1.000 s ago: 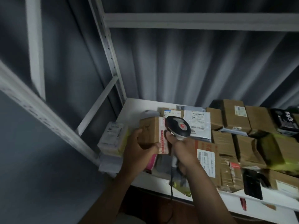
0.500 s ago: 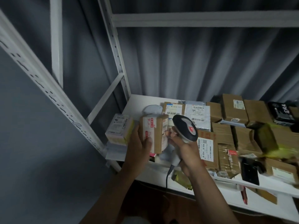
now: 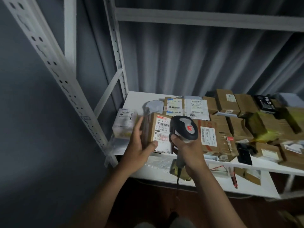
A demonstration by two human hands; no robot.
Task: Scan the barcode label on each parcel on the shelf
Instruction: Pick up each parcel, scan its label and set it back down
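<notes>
My left hand (image 3: 139, 145) grips a small brown cardboard parcel (image 3: 160, 132), held above the white shelf (image 3: 136, 97) at its left end, with its white barcode label turned up toward me. My right hand (image 3: 187, 145) holds a black and grey barcode scanner (image 3: 185, 129) by the handle. The scanner's head sits right beside the parcel's label, on its right. A cable hangs down from the scanner's handle. Several more brown boxes (image 3: 227, 102) and labelled parcels (image 3: 174, 105) cover the shelf to the right.
A pale wrapped parcel (image 3: 125, 122) lies at the shelf's left edge. A white padded mailer (image 3: 196, 109) lies behind the scanner. White perforated uprights (image 3: 54, 63) and a diagonal brace (image 3: 108, 94) stand left. A lower shelf (image 3: 253, 186) holds small items. Corrugated grey wall behind.
My left hand has turned the parcel so that its barcode label faces up. The scanner has moved in beside the label. The view has shifted left and downward.
</notes>
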